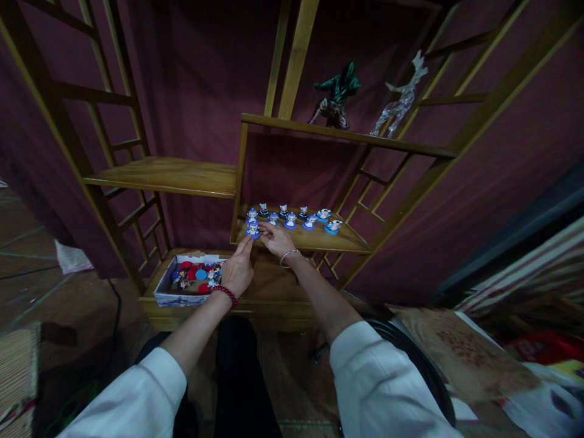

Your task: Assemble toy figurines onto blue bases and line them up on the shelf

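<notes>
At the left front edge of the small middle shelf, a purple-and-white figurine stands upright on a round purple base. My left hand reaches up from below, its fingertips together at the figurine's base. From the right, my right hand pinches at the same figurine's side with thumb and forefinger. Close behind it is another purple figurine. More purple figurines line up to the right, with dark-based figurines in the row behind. Two blue-based figurines stand at the right end.
An open box of red, blue and dark figurines sits on the lower board at left. On the upper shelf stand a dark green statue and a clear, glass-like statue. Wooden lattice sides flank the shelves.
</notes>
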Demonstrator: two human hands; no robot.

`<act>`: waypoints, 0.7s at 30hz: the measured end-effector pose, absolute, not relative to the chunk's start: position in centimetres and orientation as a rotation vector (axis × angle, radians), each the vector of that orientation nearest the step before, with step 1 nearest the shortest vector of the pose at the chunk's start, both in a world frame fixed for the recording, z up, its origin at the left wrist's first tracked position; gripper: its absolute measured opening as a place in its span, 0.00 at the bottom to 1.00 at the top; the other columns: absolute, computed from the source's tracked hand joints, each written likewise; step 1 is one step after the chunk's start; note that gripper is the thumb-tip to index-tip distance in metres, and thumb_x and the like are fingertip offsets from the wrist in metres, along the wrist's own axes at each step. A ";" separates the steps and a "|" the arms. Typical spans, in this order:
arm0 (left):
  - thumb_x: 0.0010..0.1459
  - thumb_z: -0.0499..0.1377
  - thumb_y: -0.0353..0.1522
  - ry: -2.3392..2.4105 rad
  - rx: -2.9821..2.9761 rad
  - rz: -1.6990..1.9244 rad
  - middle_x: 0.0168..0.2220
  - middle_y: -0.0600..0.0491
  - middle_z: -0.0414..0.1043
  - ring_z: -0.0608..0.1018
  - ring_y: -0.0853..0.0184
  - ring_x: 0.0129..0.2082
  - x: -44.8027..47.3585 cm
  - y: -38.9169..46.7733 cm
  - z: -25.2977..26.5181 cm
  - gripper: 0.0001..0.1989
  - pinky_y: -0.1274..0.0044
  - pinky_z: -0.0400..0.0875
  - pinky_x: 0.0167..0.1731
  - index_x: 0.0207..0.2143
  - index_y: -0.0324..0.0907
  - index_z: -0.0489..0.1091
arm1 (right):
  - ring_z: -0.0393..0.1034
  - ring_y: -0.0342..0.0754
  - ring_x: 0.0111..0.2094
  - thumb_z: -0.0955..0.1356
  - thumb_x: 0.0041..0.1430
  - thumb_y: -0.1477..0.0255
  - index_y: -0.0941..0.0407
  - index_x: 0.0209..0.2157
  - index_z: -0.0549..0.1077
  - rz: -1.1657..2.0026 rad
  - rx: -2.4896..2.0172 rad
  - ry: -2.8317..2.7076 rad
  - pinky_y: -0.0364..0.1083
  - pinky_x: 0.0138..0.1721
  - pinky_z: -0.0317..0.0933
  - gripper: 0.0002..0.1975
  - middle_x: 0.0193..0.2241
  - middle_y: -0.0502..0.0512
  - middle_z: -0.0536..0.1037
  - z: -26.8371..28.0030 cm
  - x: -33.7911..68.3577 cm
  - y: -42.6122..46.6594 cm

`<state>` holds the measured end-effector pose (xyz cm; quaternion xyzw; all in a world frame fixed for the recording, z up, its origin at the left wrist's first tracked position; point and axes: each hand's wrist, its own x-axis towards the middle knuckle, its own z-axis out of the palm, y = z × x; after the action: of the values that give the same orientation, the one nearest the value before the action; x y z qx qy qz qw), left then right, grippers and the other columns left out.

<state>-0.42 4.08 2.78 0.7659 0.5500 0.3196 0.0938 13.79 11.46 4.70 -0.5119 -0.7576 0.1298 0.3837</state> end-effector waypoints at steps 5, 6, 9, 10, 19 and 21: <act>0.48 0.46 0.19 1.596 2.278 0.993 0.59 0.55 0.47 0.66 0.68 0.50 -0.5 4.2 2.7 0.32 0.78 0.62 0.47 0.57 0.44 0.50 | 0.69 0.43 0.37 0.65 0.46 0.75 0.54 0.44 0.67 0.304 -1.341 -1.941 0.44 0.43 0.62 0.20 0.38 0.50 0.75 4.7 13.7 11.4; 0.47 0.46 0.19 1.589 2.279 0.998 0.59 0.55 0.47 0.66 0.68 0.50 -0.5 4.3 2.7 0.32 0.78 0.62 0.47 0.57 0.44 0.50 | 0.69 0.43 0.37 0.65 0.46 0.75 0.54 0.44 0.67 0.293 -1.347 -1.939 0.44 0.43 0.62 0.20 0.38 0.50 0.75 4.7 13.7 11.4; 0.47 0.46 0.19 1.570 2.280 1.018 0.59 0.54 0.48 0.66 0.68 0.50 -0.5 4.3 2.7 0.32 0.79 0.62 0.48 0.56 0.43 0.51 | 0.69 0.43 0.37 0.65 0.47 0.74 0.53 0.44 0.67 0.263 -1.376 -1.934 0.45 0.43 0.62 0.19 0.37 0.50 0.75 4.8 13.6 11.4; 0.47 0.46 0.19 1.566 2.281 1.026 0.59 0.54 0.48 0.66 0.68 0.50 -0.5 4.3 2.6 0.32 0.79 0.62 0.48 0.56 0.42 0.51 | 0.69 0.43 0.37 0.65 0.47 0.74 0.53 0.44 0.68 0.260 -1.384 -1.931 0.45 0.43 0.62 0.19 0.37 0.49 0.75 4.8 13.6 11.4; 0.45 0.46 0.17 1.518 2.278 1.076 0.59 0.53 0.49 0.64 0.68 0.51 -0.5 4.8 2.1 0.34 0.77 0.61 0.49 0.56 0.42 0.51 | 0.68 0.44 0.37 0.66 0.48 0.65 0.51 0.44 0.68 0.156 -1.365 -1.962 0.45 0.42 0.61 0.19 0.35 0.49 0.75 5.0 13.3 11.2; 0.45 0.46 0.18 1.510 2.277 1.082 0.59 0.53 0.49 0.64 0.67 0.52 -0.5 4.9 2.0 0.34 0.77 0.61 0.50 0.56 0.42 0.51 | 0.67 0.45 0.37 0.65 0.48 0.61 0.51 0.44 0.68 0.119 -1.389 -1.972 0.46 0.41 0.61 0.20 0.35 0.50 0.75 4.9 13.3 11.5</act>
<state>-0.50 4.89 2.01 0.7708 0.5112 0.3664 0.1013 13.32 11.46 4.87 -0.5376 -0.7633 0.0462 0.3553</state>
